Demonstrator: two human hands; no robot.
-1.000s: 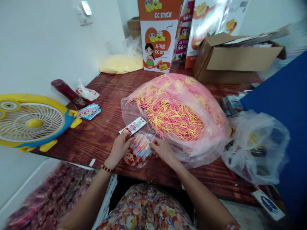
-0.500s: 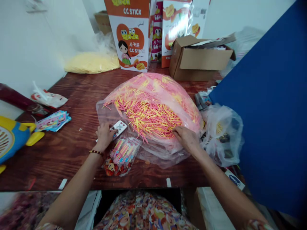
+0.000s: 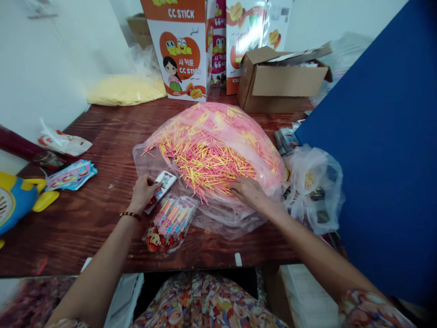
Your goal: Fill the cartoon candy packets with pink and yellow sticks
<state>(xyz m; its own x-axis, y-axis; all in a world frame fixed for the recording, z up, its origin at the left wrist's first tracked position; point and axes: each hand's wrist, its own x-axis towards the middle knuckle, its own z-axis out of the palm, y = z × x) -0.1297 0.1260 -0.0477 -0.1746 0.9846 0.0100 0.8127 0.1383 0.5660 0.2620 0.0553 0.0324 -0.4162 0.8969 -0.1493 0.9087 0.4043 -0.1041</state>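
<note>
Right hand moved onto thin pink, yellow sticks, grip unclear; left hand pinching printed sachets.

The one view looks from head height above the near edge of the bench, facing forward and down toward the far edge. It is close: the left hand and right hand show mid-frame, the lap at the bottom, and the tall box is cut off at the top.
</note>
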